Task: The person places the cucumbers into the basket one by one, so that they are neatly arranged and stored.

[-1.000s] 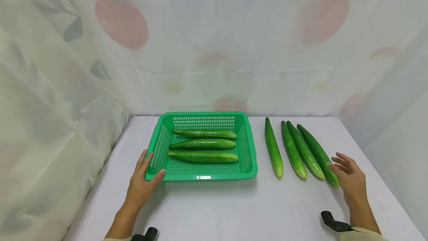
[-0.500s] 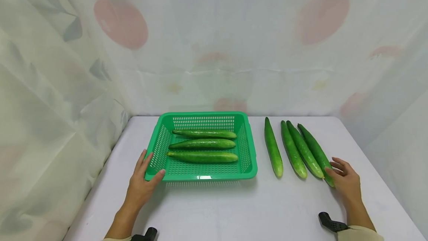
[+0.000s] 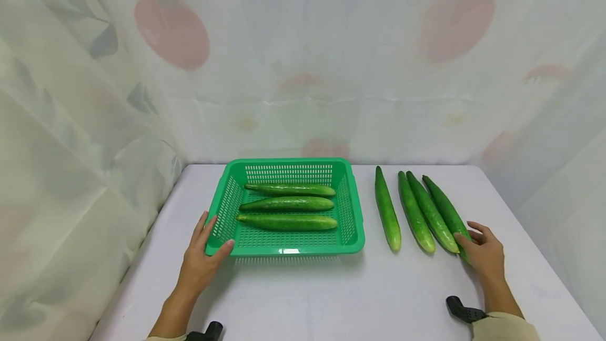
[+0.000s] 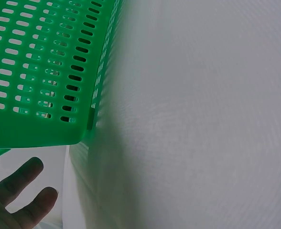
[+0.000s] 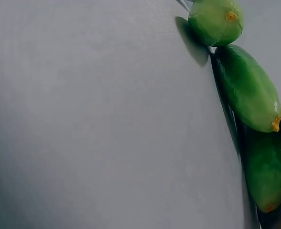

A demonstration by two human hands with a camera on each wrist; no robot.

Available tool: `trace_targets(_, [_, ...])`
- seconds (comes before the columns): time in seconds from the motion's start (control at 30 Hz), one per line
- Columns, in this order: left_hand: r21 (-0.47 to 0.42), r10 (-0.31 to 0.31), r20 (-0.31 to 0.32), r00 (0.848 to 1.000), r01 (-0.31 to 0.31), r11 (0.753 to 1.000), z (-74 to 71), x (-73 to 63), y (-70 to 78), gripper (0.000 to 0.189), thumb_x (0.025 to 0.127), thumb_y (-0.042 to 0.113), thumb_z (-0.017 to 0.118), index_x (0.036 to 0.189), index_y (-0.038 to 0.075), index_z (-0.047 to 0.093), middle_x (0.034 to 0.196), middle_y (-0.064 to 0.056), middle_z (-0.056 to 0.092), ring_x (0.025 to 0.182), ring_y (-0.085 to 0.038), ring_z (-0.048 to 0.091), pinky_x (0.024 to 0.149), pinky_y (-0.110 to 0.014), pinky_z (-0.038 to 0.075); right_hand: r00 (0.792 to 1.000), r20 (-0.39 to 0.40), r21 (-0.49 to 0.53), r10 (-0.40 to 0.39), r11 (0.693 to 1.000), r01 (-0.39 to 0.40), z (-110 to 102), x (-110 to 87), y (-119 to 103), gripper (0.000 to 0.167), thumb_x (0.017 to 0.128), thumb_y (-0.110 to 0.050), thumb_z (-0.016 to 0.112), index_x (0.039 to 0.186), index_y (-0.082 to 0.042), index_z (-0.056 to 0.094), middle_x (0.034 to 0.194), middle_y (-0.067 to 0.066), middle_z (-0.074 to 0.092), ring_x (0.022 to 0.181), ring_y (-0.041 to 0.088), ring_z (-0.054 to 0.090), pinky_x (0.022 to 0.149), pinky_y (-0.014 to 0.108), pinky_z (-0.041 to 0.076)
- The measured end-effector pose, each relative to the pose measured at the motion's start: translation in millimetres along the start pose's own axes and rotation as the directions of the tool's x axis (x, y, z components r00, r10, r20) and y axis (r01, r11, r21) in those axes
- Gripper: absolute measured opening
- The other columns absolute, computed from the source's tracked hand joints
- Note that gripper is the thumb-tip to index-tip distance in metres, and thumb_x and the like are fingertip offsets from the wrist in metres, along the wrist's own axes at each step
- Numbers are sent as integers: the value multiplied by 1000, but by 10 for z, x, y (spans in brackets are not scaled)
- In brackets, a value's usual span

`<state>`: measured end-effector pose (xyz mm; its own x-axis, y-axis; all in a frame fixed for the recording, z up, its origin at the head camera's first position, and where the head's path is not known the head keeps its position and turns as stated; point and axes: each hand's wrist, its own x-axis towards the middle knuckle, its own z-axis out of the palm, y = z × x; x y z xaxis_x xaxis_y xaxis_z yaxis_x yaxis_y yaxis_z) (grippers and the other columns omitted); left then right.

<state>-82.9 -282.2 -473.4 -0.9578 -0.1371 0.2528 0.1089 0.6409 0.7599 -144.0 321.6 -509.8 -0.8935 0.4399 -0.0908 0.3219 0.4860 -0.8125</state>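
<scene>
A green plastic basket [image 3: 289, 251] with slotted walls holds three cucumbers [image 3: 286, 203] lying crosswise. At its front left corner my left hand [image 3: 200, 264] rests with spread fingers and thumb along the rim. In the left wrist view, the fingers [image 4: 23, 179] show beside the basket's wall [image 4: 30, 133]. On the right my right hand [image 3: 486, 258] grips the rightmost cucumber [image 3: 444, 201] near its front end, thumb on the near side and fingers over the far side. The right wrist view shows that cucumber's pale tip [image 5: 268, 171], with parts of the fingers at the image edge.
Left of the gripped cucumber lie two more cucumbers [image 3: 416, 212] [image 3: 433, 213] close together, and another cucumber [image 3: 387, 209] nearer the basket. All rest on a white-covered table [image 3: 331, 299]. Patterned curtains [image 3: 303, 67] hang behind and at the sides.
My right hand has moved left onto the rightmost cucumber and taken hold of it; the cucumber's front end has shifted left towards its neighbour. The left hand and basket have stayed put.
</scene>
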Motion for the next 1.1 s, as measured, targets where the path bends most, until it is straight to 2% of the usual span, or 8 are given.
trace_targets(0.23, [-4,-3,4,1000,3,1000,11,-1,-9,77,88,31,72,152,17,33,159,2,12,141,-35,15,96,-69,26,998,-40,18,39,999,-38,-45,12,-14,63,94,-28,61,147,-5,37,136,29,46,122,45,45,98,57,34])
trace_targets(0.43, [-3,-4,6,1000,4,1000,19,-1,-22,76,89,32,72,152,18,32,159,6,11,142,-34,14,96,-69,26,993,-50,82,106,991,-102,-133,23,21,66,92,-36,64,148,-11,39,141,25,44,126,42,42,100,55,32])
trace_targets(0.57, [-4,-1,6,1000,1,1000,21,0,-16,76,89,31,72,152,17,32,159,6,11,142,-34,15,96,-68,27,981,-55,148,184,974,-175,-204,7,24,66,90,-39,66,148,-18,42,145,18,42,128,34,41,101,44,36])
trace_targets(0.67, [-6,-2,9,1000,2,1000,19,-5,-12,76,89,31,72,152,17,32,159,5,11,142,-34,14,96,-69,27,969,-69,247,236,945,-213,-265,-9,-8,62,88,-37,71,144,-26,47,145,9,45,127,25,42,90,23,42])
trace_targets(0.77, [-5,-3,8,1000,3,1000,15,-8,-12,76,89,31,72,152,17,32,159,5,11,142,-35,14,96,-69,26,963,-80,371,258,904,-211,-334,-32,-71,61,83,-33,77,139,-30,53,140,0,51,122,16,45,76,10,43])
trace_targets(0.87, [-5,-3,7,1000,3,1000,9,-7,-16,76,89,31,72,152,16,32,159,5,11,142,-34,14,96,-69,26,963,-72,483,259,854,-193,-395,-70,-158,61,80,-29,81,136,-30,56,133,-7,55,117,13,48,79,10,43])
trace_targets(0.97, [-9,-4,8,1000,4,1000,4,-4,-18,76,89,31,72,152,16,32,159,5,11,142,-34,14,96,-70,25,971,-71,534,229,831,-157,-443,-112,-254,61,78,-26,82,134,-28,57,126,-10,58,113,12,49,78,10,43])
trace_targets(1.1, [-13,-8,13,1000,8,1000,3,0,-20,76,89,31,71,152,17,32,159,6,10,142,-34,14,96,-70,25,986,-81,596,144,800,-67,-505,-157,-362,59,77,-19,83,132,-23,60,112,-12,63,108,11,51,66,8,44])
